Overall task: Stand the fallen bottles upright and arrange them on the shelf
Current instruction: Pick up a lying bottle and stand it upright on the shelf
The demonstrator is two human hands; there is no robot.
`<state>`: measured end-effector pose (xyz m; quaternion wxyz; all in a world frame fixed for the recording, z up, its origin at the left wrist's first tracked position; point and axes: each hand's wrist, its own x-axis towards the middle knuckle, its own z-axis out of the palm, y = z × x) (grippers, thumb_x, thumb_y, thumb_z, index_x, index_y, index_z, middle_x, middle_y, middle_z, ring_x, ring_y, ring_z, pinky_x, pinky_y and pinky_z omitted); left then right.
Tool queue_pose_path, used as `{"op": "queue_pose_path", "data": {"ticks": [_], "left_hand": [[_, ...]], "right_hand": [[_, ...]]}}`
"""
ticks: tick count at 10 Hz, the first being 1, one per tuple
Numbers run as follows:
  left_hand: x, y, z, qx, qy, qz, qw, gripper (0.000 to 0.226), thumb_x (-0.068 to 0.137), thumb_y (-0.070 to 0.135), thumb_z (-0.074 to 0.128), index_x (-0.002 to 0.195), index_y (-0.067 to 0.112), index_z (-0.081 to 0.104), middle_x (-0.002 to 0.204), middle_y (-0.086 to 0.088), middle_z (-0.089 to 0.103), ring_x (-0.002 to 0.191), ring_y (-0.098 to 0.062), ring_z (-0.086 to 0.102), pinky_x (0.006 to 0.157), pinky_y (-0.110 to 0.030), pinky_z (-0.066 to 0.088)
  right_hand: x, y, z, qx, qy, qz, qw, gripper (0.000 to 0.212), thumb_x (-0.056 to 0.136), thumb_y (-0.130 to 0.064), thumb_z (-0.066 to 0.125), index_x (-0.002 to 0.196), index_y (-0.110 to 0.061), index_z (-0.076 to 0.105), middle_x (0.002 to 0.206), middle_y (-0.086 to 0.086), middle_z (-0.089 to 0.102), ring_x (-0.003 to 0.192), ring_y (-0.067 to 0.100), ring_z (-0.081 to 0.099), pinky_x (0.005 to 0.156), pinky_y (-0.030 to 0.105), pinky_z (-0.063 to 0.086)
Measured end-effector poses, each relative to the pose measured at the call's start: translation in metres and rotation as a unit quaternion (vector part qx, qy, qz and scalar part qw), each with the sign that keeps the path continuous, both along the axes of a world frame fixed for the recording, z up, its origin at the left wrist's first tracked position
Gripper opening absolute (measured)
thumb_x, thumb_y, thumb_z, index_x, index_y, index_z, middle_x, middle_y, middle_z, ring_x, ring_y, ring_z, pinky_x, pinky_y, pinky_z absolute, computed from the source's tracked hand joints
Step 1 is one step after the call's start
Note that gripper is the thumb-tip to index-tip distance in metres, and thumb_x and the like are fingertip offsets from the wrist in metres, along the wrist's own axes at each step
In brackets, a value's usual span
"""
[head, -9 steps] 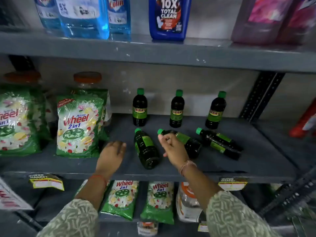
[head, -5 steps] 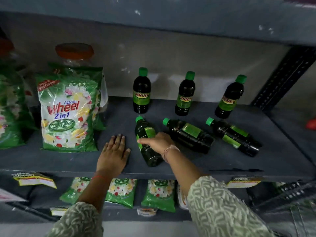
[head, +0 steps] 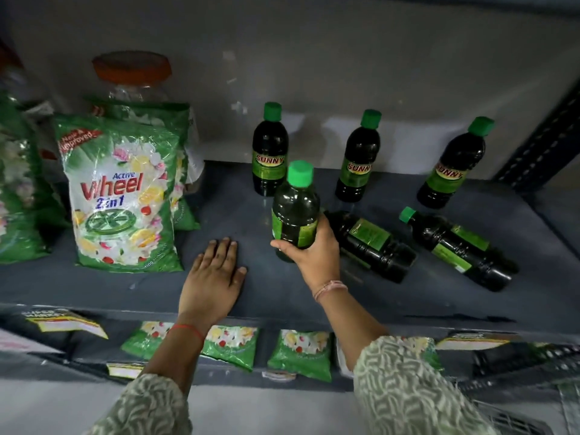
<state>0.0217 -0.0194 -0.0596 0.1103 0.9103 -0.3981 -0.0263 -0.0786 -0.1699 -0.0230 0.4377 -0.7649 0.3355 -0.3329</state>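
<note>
The right hand (head: 314,249) was wrapped tight round the lower body of a dark green-capped bottle (head: 295,215), its base at or just above the grey shelf (head: 282,296). Its long axis ran near vertical, cap up and tipped slightly away. Just right of the grip lay two fallen bottles (head: 370,243), caps toward the back-left; a careless set-down might nudge them rolling. Left of it, the left hand (head: 213,277) lay flat, holding nothing.
</note>
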Motion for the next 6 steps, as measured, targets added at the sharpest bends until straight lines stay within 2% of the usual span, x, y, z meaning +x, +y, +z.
{"op": "queue_pose_path", "data": {"ticks": [1, 2, 3, 4, 5, 6], "left_hand": [[0.001, 0.0, -0.001, 0.006, 0.01, 0.003, 1.0, 0.089, 0.068, 0.055, -0.008, 0.145, 0.016, 0.012, 0.158, -0.003, 0.012, 0.146, -0.021, 0.006, 0.119, -0.036, 0.008], [0.001, 0.0, -0.001, 0.007, 0.016, 0.003, 1.0, 0.089, 0.067, 0.056, -0.008, 0.145, 0.017, 0.011, 0.158, -0.002, 0.01, 0.147, -0.02, 0.005, 0.119, -0.035, 0.007], [0.0, 0.001, 0.0, 0.002, 0.013, 0.001, 1.0, 0.089, 0.068, 0.056, -0.007, 0.145, 0.017, 0.011, 0.158, -0.002, 0.011, 0.146, -0.02, 0.006, 0.119, -0.036, 0.008], [0.0, 0.0, 0.001, 0.009, 0.015, 0.0, 1.0, 0.089, 0.067, 0.056, -0.008, 0.145, 0.017, 0.01, 0.158, -0.002, 0.01, 0.146, -0.02, 0.005, 0.119, -0.035, 0.007], [0.0, 0.001, 0.001, 0.009, 0.011, 0.001, 1.0, 0.089, 0.068, 0.056, -0.007, 0.145, 0.016, 0.012, 0.158, -0.003, 0.012, 0.146, -0.021, 0.006, 0.119, -0.036, 0.008], [-0.001, 0.001, 0.001, 0.002, 0.009, -0.001, 1.0, 0.089, 0.068, 0.056, -0.007, 0.145, 0.015, 0.013, 0.158, -0.003, 0.014, 0.146, -0.022, 0.008, 0.119, -0.037, 0.009]], "right_hand": [[-0.006, 0.002, -0.004, 0.044, -0.022, 0.03, 0.998, 0.068, 0.062, -0.027, 0.082, 0.121, -0.019, 0.049, 0.106, -0.007, 0.063, 0.094, -0.006, 0.058, 0.084, 0.013, 0.048], [-0.009, 0.012, -0.005, 0.066, -0.025, 0.02, 0.997, 0.074, 0.06, -0.026, 0.082, 0.124, -0.019, 0.046, 0.112, -0.003, 0.061, 0.101, -0.006, 0.056, 0.092, 0.024, 0.048], [0.0, 0.031, -0.007, 0.01, 0.046, -0.076, 0.996, 0.11, 0.047, -0.052, 0.083, 0.135, -0.009, 0.032, 0.129, 0.014, 0.047, 0.12, 0.028, 0.042, 0.106, 0.043, 0.035], [0.012, 0.038, 0.0, -0.007, 0.073, -0.155, 0.985, 0.105, 0.048, -0.051, 0.082, 0.129, -0.003, 0.035, 0.119, 0.021, 0.049, 0.11, 0.039, 0.044, 0.098, 0.048, 0.037], [0.011, 0.035, -0.007, 0.01, 0.056, -0.133, 0.99, 0.088, 0.057, -0.034, 0.079, 0.129, -0.008, 0.036, 0.118, 0.017, 0.054, 0.11, 0.036, 0.05, 0.095, 0.045, 0.044], [-0.001, 0.034, -0.014, 0.062, 0.012, -0.069, 0.996, 0.093, 0.059, -0.024, 0.074, 0.138, -0.018, 0.024, 0.124, 0.014, 0.055, 0.114, 0.032, 0.052, 0.097, 0.046, 0.045]]}}
